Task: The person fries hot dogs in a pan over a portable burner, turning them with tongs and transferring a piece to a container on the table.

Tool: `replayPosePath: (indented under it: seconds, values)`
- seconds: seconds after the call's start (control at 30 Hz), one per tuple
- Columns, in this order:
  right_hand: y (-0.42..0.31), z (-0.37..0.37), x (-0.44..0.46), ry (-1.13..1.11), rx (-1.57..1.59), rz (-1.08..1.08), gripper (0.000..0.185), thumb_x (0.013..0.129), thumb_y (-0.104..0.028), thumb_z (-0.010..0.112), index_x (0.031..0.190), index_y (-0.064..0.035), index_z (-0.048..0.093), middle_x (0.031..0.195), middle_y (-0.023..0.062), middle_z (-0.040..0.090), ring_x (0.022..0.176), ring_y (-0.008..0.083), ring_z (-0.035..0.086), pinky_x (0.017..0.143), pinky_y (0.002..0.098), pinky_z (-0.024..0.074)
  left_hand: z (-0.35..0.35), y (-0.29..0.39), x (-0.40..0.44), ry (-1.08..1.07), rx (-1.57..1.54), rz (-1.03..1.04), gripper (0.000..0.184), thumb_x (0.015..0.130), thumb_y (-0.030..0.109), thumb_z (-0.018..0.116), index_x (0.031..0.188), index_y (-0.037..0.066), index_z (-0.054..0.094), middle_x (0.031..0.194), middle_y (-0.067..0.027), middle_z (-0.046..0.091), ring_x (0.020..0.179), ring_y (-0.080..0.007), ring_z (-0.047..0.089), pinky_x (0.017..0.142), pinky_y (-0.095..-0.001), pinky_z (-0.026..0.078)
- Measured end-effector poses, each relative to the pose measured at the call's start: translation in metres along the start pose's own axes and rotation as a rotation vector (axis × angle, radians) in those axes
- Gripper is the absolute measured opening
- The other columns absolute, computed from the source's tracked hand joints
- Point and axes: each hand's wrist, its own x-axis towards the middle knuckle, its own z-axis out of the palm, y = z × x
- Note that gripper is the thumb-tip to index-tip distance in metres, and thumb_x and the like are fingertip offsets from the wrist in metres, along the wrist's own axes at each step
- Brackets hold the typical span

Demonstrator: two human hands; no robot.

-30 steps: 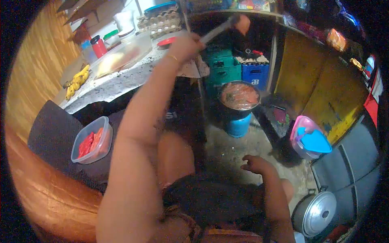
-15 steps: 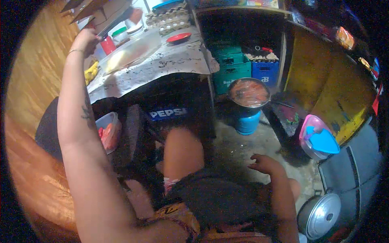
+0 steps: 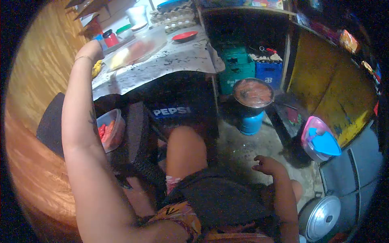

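My left hand (image 3: 91,49) is stretched out over the table, its fingers closed and partly hidden around what look like metal tongs (image 3: 118,45). The tongs reach towards a clear plastic tray (image 3: 121,64) holding a pale yellowish lump and blurred reddish pieces. Yellow bananas (image 3: 96,69) lie just below the wrist. My right hand (image 3: 268,165) hangs in the air by my knee, fingers loosely bent and apart, with nothing in it. Below my left forearm, a clear tub (image 3: 117,131) holds red pieces.
A wide pan (image 3: 253,93) of reddish food sits over a blue gas cylinder (image 3: 250,123). Egg trays (image 3: 172,18), a red dish (image 3: 184,36) and a red jar (image 3: 109,38) stand on the table. On the right are a pink-rimmed tub (image 3: 318,139) and a lidded pot (image 3: 322,218).
My left hand has come down, and the tongs, earlier raised with a reddish piece at the tip, are now low by the tray. My right hand has hardly moved. The view shifted slightly.
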Motion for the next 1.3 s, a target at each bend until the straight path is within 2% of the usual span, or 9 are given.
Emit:
replayPosePath:
  seconds: [0.13,0.3,0.5,0.57,0.63,1.03,1.1,1.23,1.3]
  values:
    - [0.006,0.001,0.003,0.004,0.007,-0.010,0.066,0.088,-0.049,0.071,0.139,-0.0093,0.056,0.125,0.0221,0.067,0.114,0.0383,0.065,0.093,0.0452,0.0528,-0.013,0.010,0.007,-0.066,-0.017,-0.003,0.023,0.075,0.010,0.070,0.094,-0.002,0.074,0.098,-0.0230,0.073,0.092,-0.0332,0.072,0.083,-0.0438,0.055]
    - [0.006,0.001,0.004,-0.004,0.013,-0.021,0.065,0.087,-0.048,0.072,0.138,-0.0093,0.056,0.124,0.0234,0.067,0.114,0.0385,0.065,0.094,0.0458,0.0523,0.007,-0.005,0.058,-0.162,-0.492,-0.215,0.015,0.081,0.012,0.073,0.081,-0.002,0.069,0.085,-0.0189,0.071,0.079,-0.0281,0.070,0.068,-0.0435,0.055]
    - [0.009,0.003,0.004,0.021,0.038,-0.007,0.064,0.087,-0.047,0.072,0.136,-0.0099,0.057,0.124,0.0219,0.067,0.113,0.0388,0.066,0.094,0.0470,0.0524,-0.042,0.012,0.038,-0.272,-0.420,-0.191,0.030,0.089,0.018,0.074,0.070,0.005,0.054,0.058,-0.0043,0.052,0.047,-0.0180,0.048,0.045,-0.0374,0.041]
    - [0.008,0.003,0.005,0.025,0.019,-0.014,0.063,0.087,-0.048,0.072,0.136,-0.0103,0.057,0.122,0.0216,0.068,0.112,0.0387,0.066,0.094,0.0472,0.0523,-0.062,0.022,0.027,-0.392,-0.475,-0.287,0.033,0.090,0.018,0.075,0.070,0.006,0.052,0.057,-0.0037,0.050,0.048,-0.0174,0.048,0.044,-0.0375,0.040]
    - [0.005,0.002,0.002,0.036,-0.019,-0.028,0.062,0.087,-0.048,0.072,0.136,-0.0106,0.058,0.121,0.0214,0.068,0.112,0.0385,0.066,0.094,0.0474,0.0521,-0.061,0.021,0.028,-0.340,-0.481,-0.280,0.035,0.090,0.019,0.075,0.068,0.006,0.051,0.057,-0.0042,0.051,0.048,-0.0176,0.049,0.044,-0.0375,0.039]
    - [-0.006,-0.006,-0.006,-0.009,0.049,0.062,0.063,0.088,-0.047,0.071,0.138,-0.0107,0.057,0.127,0.0215,0.066,0.113,0.0392,0.065,0.095,0.0468,0.0523,-0.030,0.021,0.064,-0.288,-0.310,-0.118,0.016,0.084,0.011,0.070,0.072,0.005,0.063,0.059,-0.0059,0.055,0.050,-0.0187,0.049,0.045,-0.0361,0.039]
    - [0.002,-0.001,-0.001,0.001,0.019,0.024,0.063,0.088,-0.048,0.071,0.137,-0.0107,0.057,0.127,0.0210,0.066,0.113,0.0392,0.065,0.095,0.0469,0.0524,-0.026,0.019,0.075,-0.309,-0.238,-0.042,0.013,0.083,0.010,0.069,0.073,0.005,0.065,0.059,-0.0062,0.055,0.050,-0.0189,0.049,0.046,-0.0359,0.039]
    - [0.009,0.003,0.007,0.007,-0.034,0.001,0.063,0.088,-0.048,0.071,0.136,-0.0107,0.058,0.126,0.0202,0.067,0.112,0.0388,0.065,0.095,0.0471,0.0525,-0.006,-0.002,0.117,-0.425,0.105,0.364,0.009,0.081,0.008,0.068,0.074,0.004,0.069,0.060,-0.0068,0.057,0.051,-0.0193,0.050,0.046,-0.0354,0.039]
    - [0.008,0.002,0.008,0.007,-0.048,-0.018,0.063,0.088,-0.048,0.072,0.136,-0.0109,0.058,0.125,0.0203,0.067,0.113,0.0385,0.065,0.095,0.0474,0.0523,-0.002,0.000,0.119,-0.413,0.062,0.311,0.010,0.082,0.009,0.067,0.074,0.004,0.070,0.061,-0.0069,0.057,0.050,-0.0197,0.050,0.046,-0.0353,0.039]
